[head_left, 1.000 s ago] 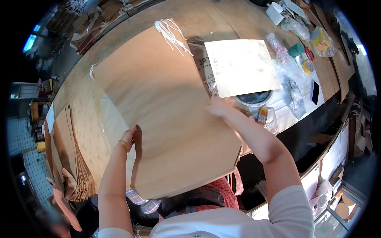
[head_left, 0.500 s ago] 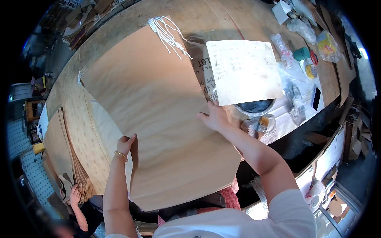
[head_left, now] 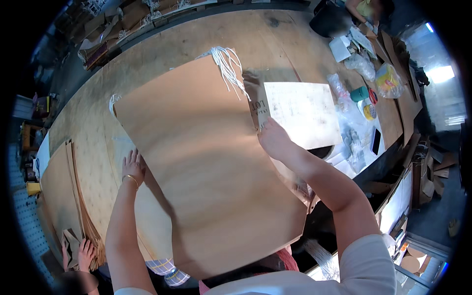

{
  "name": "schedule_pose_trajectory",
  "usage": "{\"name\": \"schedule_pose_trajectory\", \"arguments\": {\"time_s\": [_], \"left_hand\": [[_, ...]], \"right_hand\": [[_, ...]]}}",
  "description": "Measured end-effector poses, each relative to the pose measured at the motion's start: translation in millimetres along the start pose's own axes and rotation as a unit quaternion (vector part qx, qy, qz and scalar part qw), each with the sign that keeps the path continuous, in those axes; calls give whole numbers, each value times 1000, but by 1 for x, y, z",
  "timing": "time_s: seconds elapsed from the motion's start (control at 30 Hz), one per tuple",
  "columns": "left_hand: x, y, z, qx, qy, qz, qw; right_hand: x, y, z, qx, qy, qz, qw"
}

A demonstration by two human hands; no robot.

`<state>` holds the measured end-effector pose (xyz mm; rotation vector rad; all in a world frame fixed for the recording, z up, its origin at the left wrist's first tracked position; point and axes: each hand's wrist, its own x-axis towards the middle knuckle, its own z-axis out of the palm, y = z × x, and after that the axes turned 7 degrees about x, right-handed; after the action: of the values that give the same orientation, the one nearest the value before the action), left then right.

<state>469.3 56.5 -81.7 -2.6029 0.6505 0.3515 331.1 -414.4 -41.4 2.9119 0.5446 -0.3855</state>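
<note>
A large sheet-like piece of brown kraft paper (head_left: 201, 157) lies in front of me, its near end bent down past the table edge toward my body. A bunch of white strings (head_left: 227, 69) rests on its far right corner, and more white string shows at the far left corner. My left hand (head_left: 134, 166) is beside the paper's left edge, fingers stretched out and apart. At the right edge, my right hand (head_left: 273, 140) has its fingers curled closed on the paper's border. A white written card (head_left: 302, 113) lies just right of that hand.
The wooden table (head_left: 93, 132) spreads around the paper. To the right are a green container (head_left: 359, 93), a yellow tape roll (head_left: 369, 112), a phone (head_left: 375, 141) and plastic bags. A co-worker's hands (head_left: 86, 253) hold stacked brown paper (head_left: 61, 189) at the lower left.
My left hand has let go of the paper's left edge and moved up and left, fingers now spread. My right hand's fingers have curled at the right edge. The view has shifted.
</note>
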Motion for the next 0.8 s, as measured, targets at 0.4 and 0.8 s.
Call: {"name": "schedule_pose_trajectory", "arguments": {"time_s": [0.4, 0.8], "left_hand": [[42, 5, 84, -481, 46, -158, 861], [-232, -68, 95, -534, -206, -193, 797]], "right_hand": [[31, 0, 0, -11, -192, -42, 980], [17, -9, -3, -25, -144, -76, 986]]}}
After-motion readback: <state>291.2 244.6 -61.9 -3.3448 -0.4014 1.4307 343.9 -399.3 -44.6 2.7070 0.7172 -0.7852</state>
